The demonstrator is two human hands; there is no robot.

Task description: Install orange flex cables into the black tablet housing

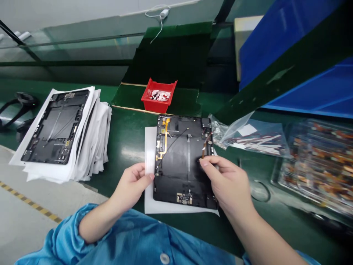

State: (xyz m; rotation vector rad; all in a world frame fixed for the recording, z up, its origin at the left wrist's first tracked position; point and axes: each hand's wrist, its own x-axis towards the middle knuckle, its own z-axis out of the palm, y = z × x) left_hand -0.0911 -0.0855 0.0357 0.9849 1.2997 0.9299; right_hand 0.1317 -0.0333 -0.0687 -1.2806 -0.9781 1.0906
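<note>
A black tablet back housing (183,162) lies on a white foam sheet (150,154), with a yellow-orange flex cable (164,138) along its upper left and thin black wires across it. My left hand (131,185) holds the sheet's left edge, its thumb beside the housing. My right hand (226,180) grips the housing's right side, with the index fingertip on its black face. Just above that fingertip, a narrow copper-coloured flex strip (205,145) curves near the upper right edge. The hand hides the housing's lower right part.
A second black housing (55,127) rests on a white sheet stack (95,140) at left. A red bin (159,96) with scraps stands behind, on the green bench (124,147). At right lie a plastic bag of cables (248,134), a tray of flex parts (317,162), and a black wire loop (260,191).
</note>
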